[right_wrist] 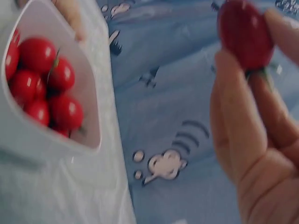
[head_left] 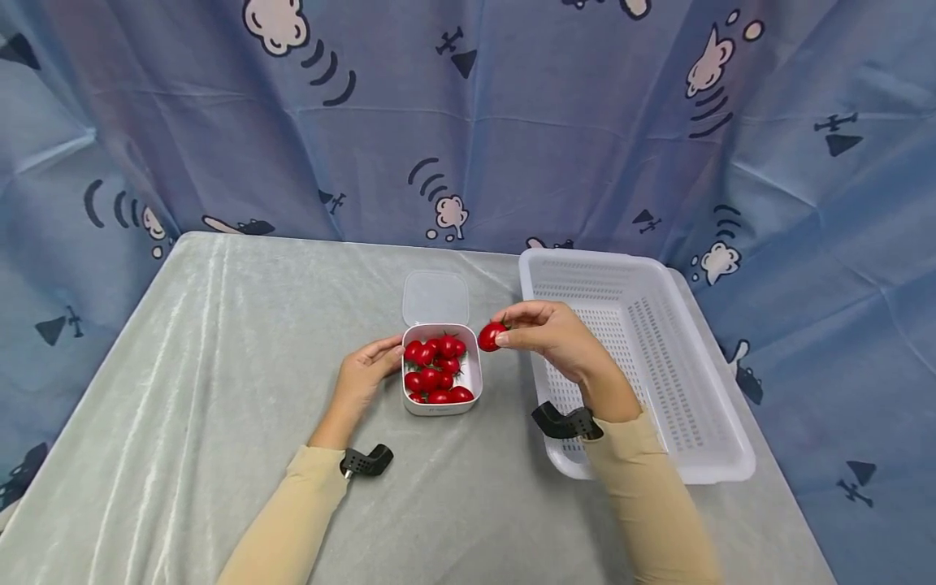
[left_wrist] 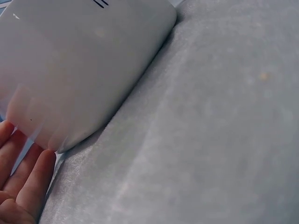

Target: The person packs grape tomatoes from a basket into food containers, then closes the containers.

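Between thumb and fingers, my right hand (head_left: pixel 552 337) pinches a red cherry tomato (head_left: pixel 491 336) just right of a white box (head_left: pixel 442 409). In the right wrist view that tomato (right_wrist: pixel 245 35) shows a green stem end toward the palm. Several more cherry tomatoes (head_left: pixel 430 378) lie inside the box, with a bare patch of floor at its right side. My left hand (head_left: pixel 363 372) rests against the box's left side. Its fingertips (left_wrist: pixel 45 161) touch the wall low down in the left wrist view, with the fingers fairly straight.
Behind the box lies its translucent lid (head_left: pixel 435 299), folded back flat. A white perforated basket (head_left: pixel 720 390) stands on the right, partly under the right forearm. A pale cloth (head_left: pixel 219 390) covers the table, and a blue patterned curtain (head_left: pixel 380 122) hangs behind.
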Tool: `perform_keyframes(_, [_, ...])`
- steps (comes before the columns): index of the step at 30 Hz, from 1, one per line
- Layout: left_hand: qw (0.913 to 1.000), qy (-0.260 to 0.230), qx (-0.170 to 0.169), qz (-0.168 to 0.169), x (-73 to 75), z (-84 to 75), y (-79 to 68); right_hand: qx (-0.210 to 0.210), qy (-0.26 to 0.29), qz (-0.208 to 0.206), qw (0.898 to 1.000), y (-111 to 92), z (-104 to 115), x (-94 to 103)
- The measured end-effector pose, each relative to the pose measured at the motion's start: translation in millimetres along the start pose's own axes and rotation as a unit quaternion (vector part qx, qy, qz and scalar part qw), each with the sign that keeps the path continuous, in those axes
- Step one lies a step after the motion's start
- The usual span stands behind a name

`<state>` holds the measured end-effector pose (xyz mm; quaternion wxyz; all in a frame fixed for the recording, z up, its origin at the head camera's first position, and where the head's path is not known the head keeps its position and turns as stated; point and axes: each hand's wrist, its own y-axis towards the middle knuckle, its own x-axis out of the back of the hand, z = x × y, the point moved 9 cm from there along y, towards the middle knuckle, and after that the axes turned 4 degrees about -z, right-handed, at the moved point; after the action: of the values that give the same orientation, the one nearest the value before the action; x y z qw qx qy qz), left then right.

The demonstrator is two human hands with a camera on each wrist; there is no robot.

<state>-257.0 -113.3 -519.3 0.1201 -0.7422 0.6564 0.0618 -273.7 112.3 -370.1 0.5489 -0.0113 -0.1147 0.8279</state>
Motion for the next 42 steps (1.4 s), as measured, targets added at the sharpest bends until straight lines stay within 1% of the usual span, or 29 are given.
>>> perform_keyframes(4, [1.0000, -0.004, 0.000, -0.001, -0.6, 1.4, 0.0, -0.012, 0.043, -0.056, 0.997, -4, 3, -12.4])
perform_keyframes(8, [1.0000, 0.002, -0.001, -0.002, -0.4, 1.9, 0.1, -0.007, 0.072, -0.128, 0.989, -11, 5, -22.3])
perform_keyframes(11, [1.0000, 0.005, -0.001, -0.004, -0.1, 1.5, 0.2, -0.002, 0.080, -0.170, 0.982, -15, 4, -30.8])
perform_keyframes(14, [1.0000, 0.004, -0.001, -0.002, -0.3, 1.1, 0.4, -0.003, 0.083, -0.207, 0.975, -17, -3, -36.9])
perform_keyframes(16, [1.0000, 0.003, -0.001, -0.001, -0.7, 0.9, 0.4, -0.001, 0.085, -0.231, 0.969, -17, -10, -37.9])
perform_keyframes(20, [1.0000, 0.004, -0.003, 0.001, -0.6, 0.0, 0.4, 0.009, 0.072, -0.270, 0.960, -11, -24, -36.3])
perform_keyframes(27, [1.0000, 0.000, -0.004, 0.005, -0.9, 0.5, 0.1, 0.011, 0.002, -0.293, 0.956, 1, -45, -38.2])
perform_keyframes(32, [1.0000, 0.001, -0.001, 0.004, -1.8, 1.7, 0.4, 0.001, -0.007, -0.309, 0.951, 5, -61, -37.5])
perform_keyframes(34, [1.0000, -0.006, -0.001, -0.001, -1.5, 1.5, 0.5, -0.002, -0.010, -0.312, 0.950, 7, -66, -37.7])
perform_keyframes(37, [1.0000, -0.008, -0.003, 0.001, -2.0, 0.2, 0.6, 0.001, -0.030, -0.314, 0.949, 9, -70, -38.6])
perform_keyframes(42, [1.0000, -0.003, 0.002, 0.000, -1.2, 1.1, 0.9, 0.011, -0.093, -0.308, 0.947, 10, -68, -42.6])
